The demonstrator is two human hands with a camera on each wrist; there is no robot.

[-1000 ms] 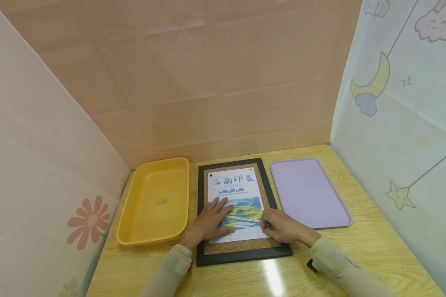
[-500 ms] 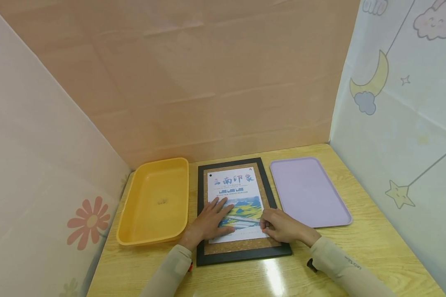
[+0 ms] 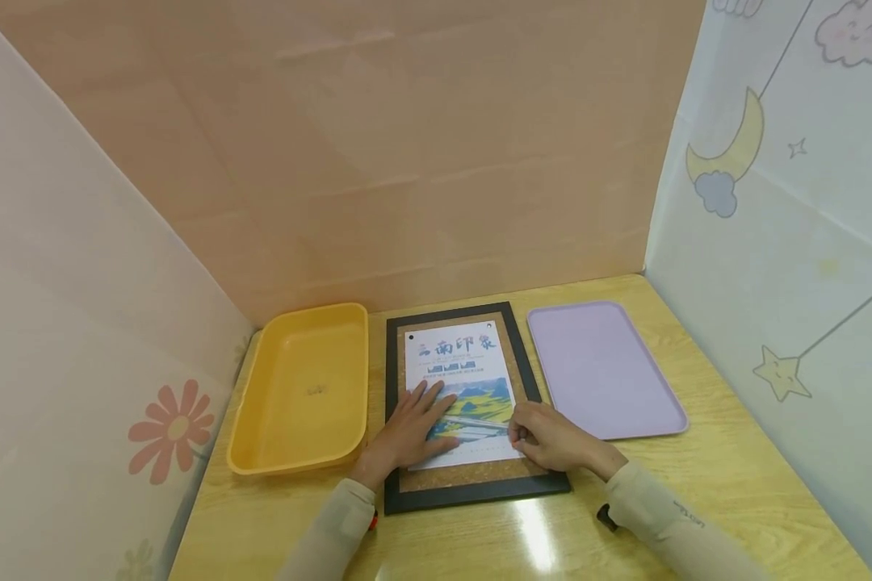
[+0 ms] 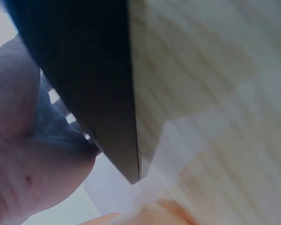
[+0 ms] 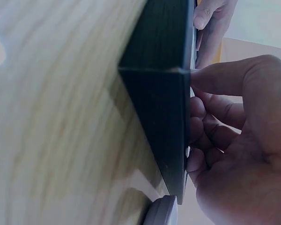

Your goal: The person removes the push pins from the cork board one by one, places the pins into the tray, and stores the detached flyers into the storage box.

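Observation:
A printed sheet (image 3: pixel 459 367) with a landscape picture lies on a black-framed corkboard (image 3: pixel 465 482). My left hand (image 3: pixel 410 428) is spread flat over the sheet's lower left, fingers straight and apart. At the sheet's lower right edge my right hand (image 3: pixel 548 436) has its fingers curled, and thumb and forefinger pinch a small orange-red pushpin (image 3: pixel 516 444), mostly hidden by the fingers. A dark pin (image 3: pixel 411 337) sits at the upper left corner of the sheet, a pale one (image 3: pixel 489 326) at the upper right. In the right wrist view the curled fingers (image 5: pixel 199 126) rest close over the board.
A deep yellow tray (image 3: pixel 236 440) stands left of the board, and a shallow purple tray (image 3: pixel 603 363) lies to its right. All are on a wood-grain table (image 3: pixel 436 549). A peach sheet (image 3: pixel 392 161) closes off the back, with patterned white sheets at both sides.
The head view has tilted slightly, so the table sits a little higher in the picture. Both hands keep their places on the board; the pinching fingers have barely shifted.

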